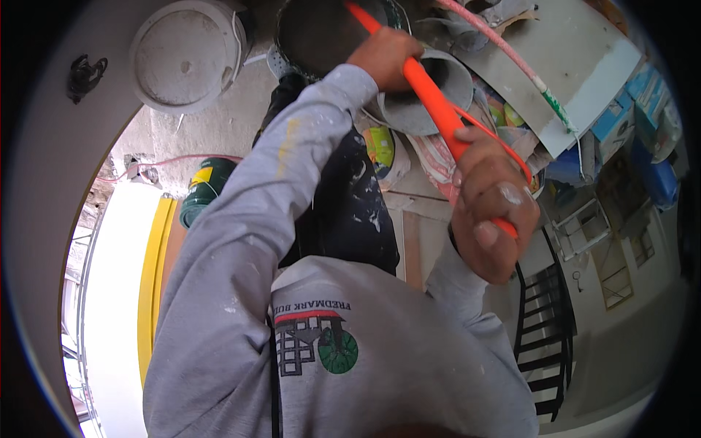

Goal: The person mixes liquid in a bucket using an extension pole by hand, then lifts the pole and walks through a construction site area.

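My left hand (383, 60) is closed round a long orange tool handle (431, 91) near the top of the view. My right hand (493, 204) grips the same handle lower down at the right, with an orange cord or strap beside it. The handle's upper end reaches into a dark, round bucket (281, 44), whose contents I cannot make out. A grey bucket (438, 109) sits beside the dark one, partly behind the handle and my left hand.
A lidded white bucket (182, 55) and green pail (208, 190) stand left. Upper right are a pale board (599, 58), a pink pole with a green end (496, 40), blue containers (653, 175) and assorted sacks and boxes. A black stair railing (540, 336) is lower right.
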`<control>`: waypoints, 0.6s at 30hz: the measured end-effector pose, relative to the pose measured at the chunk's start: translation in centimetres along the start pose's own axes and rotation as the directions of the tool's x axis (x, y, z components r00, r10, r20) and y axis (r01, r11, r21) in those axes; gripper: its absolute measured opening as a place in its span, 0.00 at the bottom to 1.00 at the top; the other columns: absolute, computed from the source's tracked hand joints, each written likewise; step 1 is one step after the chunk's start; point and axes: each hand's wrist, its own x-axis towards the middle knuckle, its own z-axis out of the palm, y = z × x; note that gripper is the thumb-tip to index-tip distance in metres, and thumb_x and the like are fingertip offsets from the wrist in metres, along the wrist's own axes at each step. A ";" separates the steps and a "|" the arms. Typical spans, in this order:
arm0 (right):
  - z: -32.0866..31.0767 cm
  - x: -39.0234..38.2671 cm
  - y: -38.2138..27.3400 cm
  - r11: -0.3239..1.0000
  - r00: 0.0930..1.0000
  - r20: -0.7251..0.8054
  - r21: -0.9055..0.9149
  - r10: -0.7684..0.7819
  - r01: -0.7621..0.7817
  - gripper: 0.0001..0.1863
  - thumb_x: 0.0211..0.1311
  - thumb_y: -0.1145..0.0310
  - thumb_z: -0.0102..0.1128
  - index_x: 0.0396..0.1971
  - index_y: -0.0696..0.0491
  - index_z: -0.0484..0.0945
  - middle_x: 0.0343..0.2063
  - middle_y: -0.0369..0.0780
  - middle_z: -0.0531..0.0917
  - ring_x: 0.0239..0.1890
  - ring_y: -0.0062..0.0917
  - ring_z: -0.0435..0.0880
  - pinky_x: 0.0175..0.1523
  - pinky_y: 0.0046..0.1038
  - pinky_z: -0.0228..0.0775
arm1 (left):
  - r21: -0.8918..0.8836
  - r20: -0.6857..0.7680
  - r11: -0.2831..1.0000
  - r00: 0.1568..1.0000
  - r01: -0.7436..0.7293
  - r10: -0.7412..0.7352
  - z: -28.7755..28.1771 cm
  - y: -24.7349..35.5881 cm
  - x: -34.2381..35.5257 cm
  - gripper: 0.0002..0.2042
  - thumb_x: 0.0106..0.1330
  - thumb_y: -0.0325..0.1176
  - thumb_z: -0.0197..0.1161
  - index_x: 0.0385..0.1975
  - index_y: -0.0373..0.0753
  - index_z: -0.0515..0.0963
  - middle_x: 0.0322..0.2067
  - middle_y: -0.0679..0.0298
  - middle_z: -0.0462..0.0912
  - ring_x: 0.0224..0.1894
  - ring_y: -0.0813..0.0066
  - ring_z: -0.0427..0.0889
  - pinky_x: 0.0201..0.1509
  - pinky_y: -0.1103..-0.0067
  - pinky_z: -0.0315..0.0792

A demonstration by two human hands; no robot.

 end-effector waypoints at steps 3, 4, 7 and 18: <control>0.4 -1.1 0.4 0.995 0.995 0.038 0.009 0.096 -0.096 0.13 0.37 0.64 0.53 0.09 0.55 0.61 0.11 0.40 0.66 0.20 0.31 0.66 0.47 0.47 0.63 | 0.016 -0.003 0.999 0.999 0.036 -0.036 -0.6 -0.5 -2.4 0.09 0.46 0.38 0.63 0.17 0.39 0.78 0.23 0.53 0.79 0.30 0.52 0.79 0.40 0.63 0.73; 0.7 -1.3 0.0 0.991 0.991 0.025 0.017 0.134 -0.135 0.13 0.37 0.64 0.53 0.09 0.55 0.61 0.11 0.40 0.66 0.20 0.32 0.66 0.47 0.48 0.63 | 0.008 0.015 0.998 0.998 0.057 -0.058 -0.1 -0.6 -4.5 0.09 0.46 0.37 0.63 0.17 0.38 0.78 0.22 0.53 0.79 0.30 0.52 0.78 0.40 0.63 0.72; 1.4 -1.6 -0.9 0.967 0.967 -0.038 0.033 0.253 -0.251 0.13 0.38 0.64 0.53 0.10 0.56 0.62 0.11 0.40 0.66 0.21 0.32 0.67 0.47 0.48 0.63 | -0.039 0.109 0.993 0.988 0.114 -0.110 0.4 0.6 -6.5 0.08 0.46 0.36 0.64 0.17 0.38 0.78 0.22 0.54 0.79 0.30 0.52 0.78 0.39 0.64 0.72; 1.6 -0.7 -0.6 0.977 0.959 0.189 -0.032 0.213 -0.211 0.09 0.35 0.70 0.54 0.13 0.57 0.63 0.13 0.38 0.67 0.21 0.32 0.67 0.48 0.46 0.64 | -0.105 -0.011 0.992 0.998 0.067 -0.068 0.1 -0.6 -7.7 0.09 0.44 0.34 0.64 0.16 0.37 0.72 0.20 0.56 0.74 0.28 0.52 0.74 0.33 0.65 0.69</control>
